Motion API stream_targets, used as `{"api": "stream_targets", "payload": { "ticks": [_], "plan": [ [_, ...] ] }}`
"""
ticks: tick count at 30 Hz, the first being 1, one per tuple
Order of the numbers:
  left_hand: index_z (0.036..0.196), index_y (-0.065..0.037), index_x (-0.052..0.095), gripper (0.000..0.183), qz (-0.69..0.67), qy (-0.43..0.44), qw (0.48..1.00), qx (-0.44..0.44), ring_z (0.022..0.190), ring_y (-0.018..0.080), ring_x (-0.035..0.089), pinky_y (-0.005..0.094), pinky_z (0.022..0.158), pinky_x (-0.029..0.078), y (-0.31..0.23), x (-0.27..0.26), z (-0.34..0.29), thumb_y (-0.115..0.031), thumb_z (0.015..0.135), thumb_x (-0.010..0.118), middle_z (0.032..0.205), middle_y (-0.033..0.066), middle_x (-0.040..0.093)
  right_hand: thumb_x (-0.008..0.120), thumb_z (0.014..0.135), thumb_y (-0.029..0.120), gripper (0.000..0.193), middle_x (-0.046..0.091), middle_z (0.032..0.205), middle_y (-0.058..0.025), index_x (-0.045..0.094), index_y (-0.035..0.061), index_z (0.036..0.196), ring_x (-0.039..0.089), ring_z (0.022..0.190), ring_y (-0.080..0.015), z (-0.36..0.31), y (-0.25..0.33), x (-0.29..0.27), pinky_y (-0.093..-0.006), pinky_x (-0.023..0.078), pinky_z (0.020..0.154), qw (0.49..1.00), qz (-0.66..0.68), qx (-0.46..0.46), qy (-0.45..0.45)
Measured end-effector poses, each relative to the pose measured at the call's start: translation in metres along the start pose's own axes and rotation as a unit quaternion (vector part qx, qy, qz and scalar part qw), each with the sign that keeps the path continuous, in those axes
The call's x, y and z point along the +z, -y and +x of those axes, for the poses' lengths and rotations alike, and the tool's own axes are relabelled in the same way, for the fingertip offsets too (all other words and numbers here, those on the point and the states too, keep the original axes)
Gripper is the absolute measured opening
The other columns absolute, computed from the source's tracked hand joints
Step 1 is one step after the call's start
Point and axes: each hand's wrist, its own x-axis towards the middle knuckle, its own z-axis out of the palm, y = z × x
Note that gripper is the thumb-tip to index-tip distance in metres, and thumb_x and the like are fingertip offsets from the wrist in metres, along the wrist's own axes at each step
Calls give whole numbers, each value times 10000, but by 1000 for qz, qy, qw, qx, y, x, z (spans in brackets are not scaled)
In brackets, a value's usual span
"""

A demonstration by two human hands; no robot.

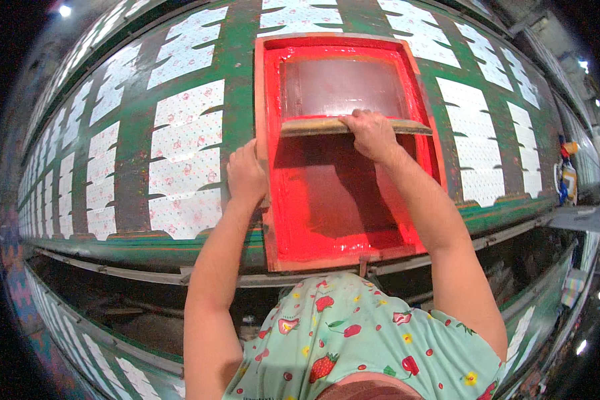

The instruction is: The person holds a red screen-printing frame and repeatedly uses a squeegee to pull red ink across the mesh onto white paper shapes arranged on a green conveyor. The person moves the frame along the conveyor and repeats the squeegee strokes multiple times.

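Note:
A screen printing frame (263,100) with wooden sides lies flat on the long green table, in front of me. Bright red ink (300,248) coats its inner borders and the near part of its mesh. My right hand (372,135) grips a wooden squeegee (307,127), which lies crosswise over the mesh, a little beyond the middle. The squeegee's lower edge is hidden. On the left side of the frame, my left hand (247,175) is closed round the wooden edge; part of its fingers cannot be seen.
White fabric pieces with small prints (187,160) lie in rows on the green table (237,80), left, right and beyond the frame. A metal rail (147,275) runs along the near edge. Colourful containers (568,175) stand at the far right. Another table with white pieces (93,353) lies behind me.

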Motion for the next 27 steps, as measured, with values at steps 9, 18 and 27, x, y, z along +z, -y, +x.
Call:
{"api": "stream_targets", "payload": {
  "ticks": [9,18,27],
  "plan": [
    [1431,-34,668,383,-41,-10,999,17,1182,450,636,559,1023,492,-7,-8,1,-84,1088,506,1264,213,723,675,926,87,229,786,1059,-186,789,107,1124,806,1048,-405,145,-104,47,-550,664,862,999,-25,33,32],
    [1423,-6,675,376,-48,3,999,11,1179,446,646,543,1037,497,-9,-13,3,-46,1081,523,1263,213,738,672,911,89,294,815,1141,-191,803,123,1172,787,1109,-416,216,-175,62,-576,641,944,998,-39,13,40],
    [1445,3,668,398,-31,38,999,-9,1249,419,635,501,1110,497,-14,-19,6,10,1092,484,1348,231,710,668,848,109,317,821,1134,-224,836,86,1117,798,1099,-422,216,-174,39,-555,643,965,989,-17,5,145]
  ]
}}
